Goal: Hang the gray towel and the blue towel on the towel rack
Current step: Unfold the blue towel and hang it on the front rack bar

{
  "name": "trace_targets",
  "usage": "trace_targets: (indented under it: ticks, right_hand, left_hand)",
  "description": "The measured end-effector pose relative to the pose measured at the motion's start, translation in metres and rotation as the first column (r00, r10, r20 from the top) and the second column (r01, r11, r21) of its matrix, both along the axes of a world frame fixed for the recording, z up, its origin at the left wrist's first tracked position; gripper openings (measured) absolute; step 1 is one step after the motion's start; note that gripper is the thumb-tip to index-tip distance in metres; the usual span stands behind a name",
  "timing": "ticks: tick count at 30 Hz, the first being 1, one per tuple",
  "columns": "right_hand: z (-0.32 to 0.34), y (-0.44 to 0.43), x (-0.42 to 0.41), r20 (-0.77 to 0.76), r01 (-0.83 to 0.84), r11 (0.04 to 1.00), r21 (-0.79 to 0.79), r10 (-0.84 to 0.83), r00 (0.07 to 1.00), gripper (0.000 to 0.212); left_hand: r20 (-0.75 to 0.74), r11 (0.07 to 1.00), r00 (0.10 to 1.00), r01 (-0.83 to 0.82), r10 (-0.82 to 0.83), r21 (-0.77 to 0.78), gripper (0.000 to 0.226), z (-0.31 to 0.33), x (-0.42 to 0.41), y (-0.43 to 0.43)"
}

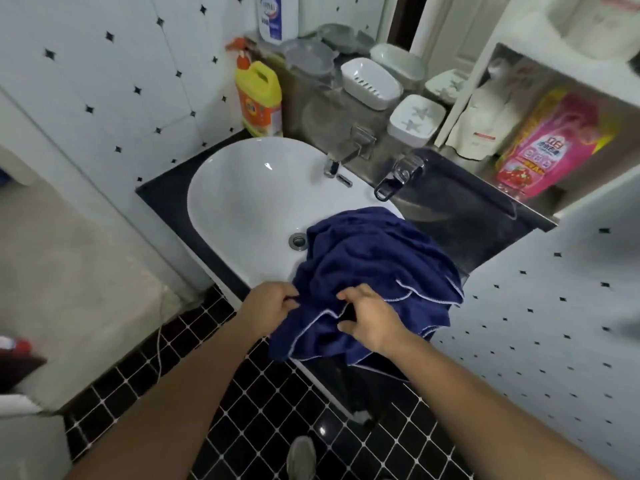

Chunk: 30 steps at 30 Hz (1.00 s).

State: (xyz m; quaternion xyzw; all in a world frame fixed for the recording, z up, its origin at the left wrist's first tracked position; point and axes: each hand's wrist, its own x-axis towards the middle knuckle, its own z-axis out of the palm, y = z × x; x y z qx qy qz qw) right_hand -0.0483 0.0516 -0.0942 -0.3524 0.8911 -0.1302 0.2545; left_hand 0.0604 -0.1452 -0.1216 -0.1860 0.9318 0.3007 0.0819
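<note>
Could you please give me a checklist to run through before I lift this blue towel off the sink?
1. Pinch of left hand on blue towel edge: ok.
2. Grip of right hand: cannot tell.
3. Cloth smoothed out: not ok, bunched over sink rim.
4. View of drain: ok, uncovered.
5. View of rack: not ok.
6. View of gray towel: not ok.

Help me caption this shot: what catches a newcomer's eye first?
A crumpled dark blue towel with white hem overhangs the white oval sink, gripped by the left hand and right hand. Behind, a yellow detergent bottle stands at the wall, a pink pouch on the right shelf.
</note>
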Motion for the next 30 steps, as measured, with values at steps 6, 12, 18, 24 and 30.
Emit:
trace_targets:
  ticks: [6,12,18,24,30]
  right_hand:
    - [0.038,0.004,-0.004,-0.165,0.089,0.967,-0.240,-0.131,0.977,0.047]
    - [0.117,0.055,-0.021,0.293,0.554,0.582,-0.595,-0.485,0.824,0.016]
    - [0.176,0.136,-0.021,0.546,0.699,0.116,-0.706,-0.541,0.640,0.013]
    - [0.204,0.220,0.013,0.563,0.636,-0.077,-0.768,-0.555,0.613,0.016]
    - [0.227,0.308,0.043,0.592,0.585,-0.244,-0.773,-0.610,0.528,0.022]
  left_hand:
    - [-0.018,0.573,0.898,-0.266,0.440,0.776,0.027,0.068,-0.048,0.045]
    - [-0.248,0.447,0.878,0.045,0.410,0.894,0.018,0.164,-0.076,0.113]
    - [-0.576,0.684,0.813,0.466,-0.080,0.562,0.052,0.200,-0.082,0.198]
    - [-0.574,0.583,0.817,0.446,0.044,0.679,0.027,0.237,-0.102,0.288]
    - [-0.613,0.480,0.790,0.537,0.004,0.694,0.027,0.258,-0.091,0.391]
